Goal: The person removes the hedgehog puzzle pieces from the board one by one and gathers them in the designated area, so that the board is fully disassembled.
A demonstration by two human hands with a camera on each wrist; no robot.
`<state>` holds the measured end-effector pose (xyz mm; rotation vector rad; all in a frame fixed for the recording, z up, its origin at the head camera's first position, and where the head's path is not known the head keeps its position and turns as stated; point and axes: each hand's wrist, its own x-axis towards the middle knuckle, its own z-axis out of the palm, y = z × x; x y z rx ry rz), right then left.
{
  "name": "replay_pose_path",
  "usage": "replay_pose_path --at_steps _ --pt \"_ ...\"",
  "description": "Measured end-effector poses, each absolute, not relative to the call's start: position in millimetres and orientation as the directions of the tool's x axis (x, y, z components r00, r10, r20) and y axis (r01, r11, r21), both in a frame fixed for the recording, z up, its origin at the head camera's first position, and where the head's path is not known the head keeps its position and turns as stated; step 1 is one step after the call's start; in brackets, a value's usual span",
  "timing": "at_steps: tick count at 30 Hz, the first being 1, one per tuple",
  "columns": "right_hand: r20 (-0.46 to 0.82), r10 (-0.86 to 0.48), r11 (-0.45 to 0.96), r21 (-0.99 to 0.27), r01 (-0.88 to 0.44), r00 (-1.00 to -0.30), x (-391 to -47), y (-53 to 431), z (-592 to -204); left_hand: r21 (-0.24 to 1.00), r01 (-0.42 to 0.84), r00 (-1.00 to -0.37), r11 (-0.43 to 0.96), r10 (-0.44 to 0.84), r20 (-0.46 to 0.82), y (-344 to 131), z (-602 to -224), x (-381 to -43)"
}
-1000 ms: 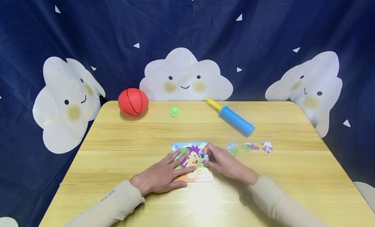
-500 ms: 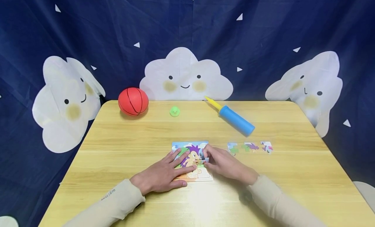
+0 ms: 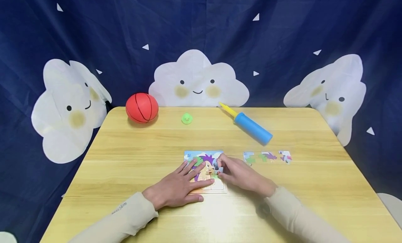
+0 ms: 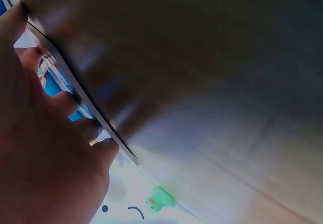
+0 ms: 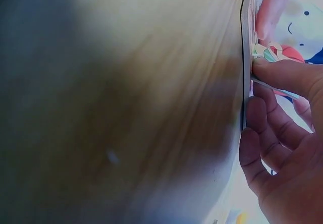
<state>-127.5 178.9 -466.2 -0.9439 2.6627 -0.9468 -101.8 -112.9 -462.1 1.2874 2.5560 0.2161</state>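
Note:
A jigsaw puzzle board (image 3: 220,185) with a purple-haired cartoon figure lies on the table. My left hand (image 3: 176,188) rests on its left part with fingers spread, covering some of the picture. At the board's right edge my right hand (image 3: 244,175) pinches a puzzle piece (image 5: 277,54) between thumb and fingers. In the right wrist view the piece is tilted up from the board, and a left fingertip is close by. Several curled fingers of the right hand are against the board's edge. To the right lie three loose puzzle pieces (image 3: 285,157) in a row.
At the back of the wooden table (image 3: 125,180) stand a red ball (image 3: 142,108) and a small green toy duck (image 3: 186,119). A blue hand pump (image 3: 253,128) with a yellow nozzle lies at the back right. A dark blue cloud-patterned curtain (image 3: 270,37) hangs behind.
My left hand has shifted slightly right across the board. The right hand stays at the right edge, still pinching the piece, whose tilt has changed a little.

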Motion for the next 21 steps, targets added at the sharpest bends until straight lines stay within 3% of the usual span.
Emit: replay_pose_path --at_steps 21 --pt "0.113 -0.593 0.564 -0.649 -0.511 -0.797 -128.4 184.3 -466.0 0.291 0.741 -0.573 0.606 0.796 -0.198 -110.1 -459.6 -101.1"
